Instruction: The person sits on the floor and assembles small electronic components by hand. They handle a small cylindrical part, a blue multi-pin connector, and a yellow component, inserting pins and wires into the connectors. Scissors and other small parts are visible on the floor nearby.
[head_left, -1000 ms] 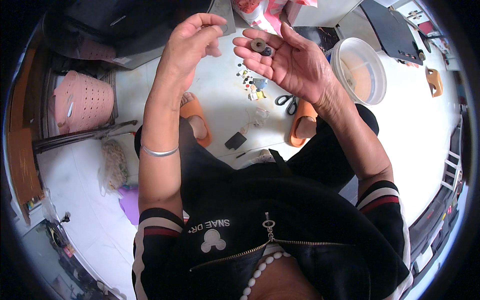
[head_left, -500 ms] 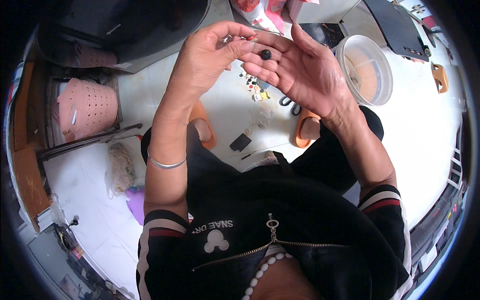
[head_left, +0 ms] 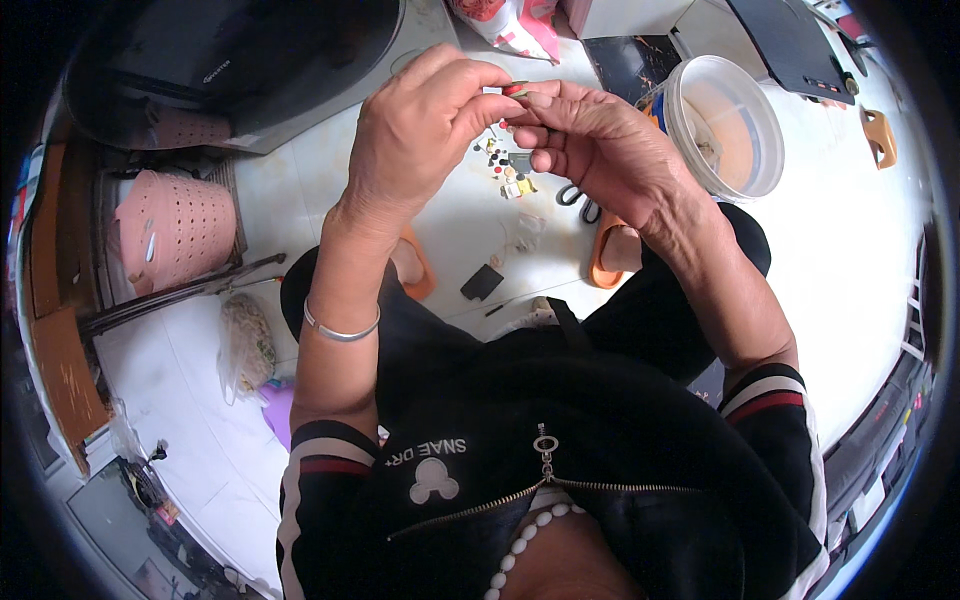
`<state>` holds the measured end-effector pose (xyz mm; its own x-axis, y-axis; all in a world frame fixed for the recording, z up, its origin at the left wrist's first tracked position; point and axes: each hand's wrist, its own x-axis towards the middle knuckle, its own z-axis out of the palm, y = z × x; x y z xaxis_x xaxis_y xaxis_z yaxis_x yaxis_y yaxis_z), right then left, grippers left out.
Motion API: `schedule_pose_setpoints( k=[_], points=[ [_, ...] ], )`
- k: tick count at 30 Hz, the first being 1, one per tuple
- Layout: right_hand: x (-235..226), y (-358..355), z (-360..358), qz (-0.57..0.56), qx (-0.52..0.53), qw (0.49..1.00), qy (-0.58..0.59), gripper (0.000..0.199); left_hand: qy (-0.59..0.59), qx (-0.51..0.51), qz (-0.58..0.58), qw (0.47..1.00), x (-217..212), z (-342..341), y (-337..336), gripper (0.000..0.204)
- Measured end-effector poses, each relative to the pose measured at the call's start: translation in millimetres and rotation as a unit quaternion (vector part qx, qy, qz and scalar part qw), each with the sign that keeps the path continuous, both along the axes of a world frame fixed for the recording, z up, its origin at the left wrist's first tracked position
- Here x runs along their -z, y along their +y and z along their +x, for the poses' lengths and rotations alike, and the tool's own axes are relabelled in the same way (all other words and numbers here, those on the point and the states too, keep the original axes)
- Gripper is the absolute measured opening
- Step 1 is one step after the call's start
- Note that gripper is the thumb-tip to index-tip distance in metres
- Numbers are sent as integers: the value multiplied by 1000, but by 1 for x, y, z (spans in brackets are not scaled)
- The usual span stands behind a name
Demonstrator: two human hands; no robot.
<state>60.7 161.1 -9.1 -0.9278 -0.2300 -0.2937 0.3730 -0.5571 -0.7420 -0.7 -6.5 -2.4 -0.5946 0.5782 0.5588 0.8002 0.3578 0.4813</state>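
Note:
Held up at the far middle, a tiny red-and-green piece (head_left: 514,90) sits between the fingertips of both hands. My left hand (head_left: 425,125) pinches it with thumb and forefinger from the left. From the right, my right hand (head_left: 612,140) closes thumb and forefinger on its other side, with the remaining fingers curled. The dark round bead that lay in the right palm no longer shows. On the floor below lie several small coloured bits (head_left: 508,172), with black-handled scissors (head_left: 578,200) to their right. Closer to me is a flat black piece (head_left: 482,283).
A translucent bucket (head_left: 774,160) stands at the right, and an orange stool (head_left: 880,140) is farther right. At the left sits a pink perforated basket (head_left: 185,230). A glossy black appliance (head_left: 240,70) fills the far left. Orange slippers (head_left: 418,265) are on my feet.
My right hand has gone from a flat open palm holding the dark bead to a pinch meeting my left fingertips. The bead has passed out of sight.

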Motion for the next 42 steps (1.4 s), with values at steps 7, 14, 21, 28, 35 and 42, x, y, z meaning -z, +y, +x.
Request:
schedule_pose_setpoints(
  k=[7,14,21,28,35,42],
  points=[
    [4,5,1,58,7,998,18,17,160,34,-31,986,-1,-4,1,20],
    [4,6,1,80,6,997,18,17,9,39,-12,999,-2,2,3,19],
    [3,11,4,64,13,997,36,15,-85,77,3,993,2,2,6,22],
    [-3,10,5,106,30,994,27,14,-90,61,-12,994,3,1,7,19],
    [0,16,5,59,51,997,25,13,-271,80,60,957,3,7,11,20],
    [-5,13,10,339,73,922,172,8,-458,70,81,883,0,12,17,19]
  ],
)
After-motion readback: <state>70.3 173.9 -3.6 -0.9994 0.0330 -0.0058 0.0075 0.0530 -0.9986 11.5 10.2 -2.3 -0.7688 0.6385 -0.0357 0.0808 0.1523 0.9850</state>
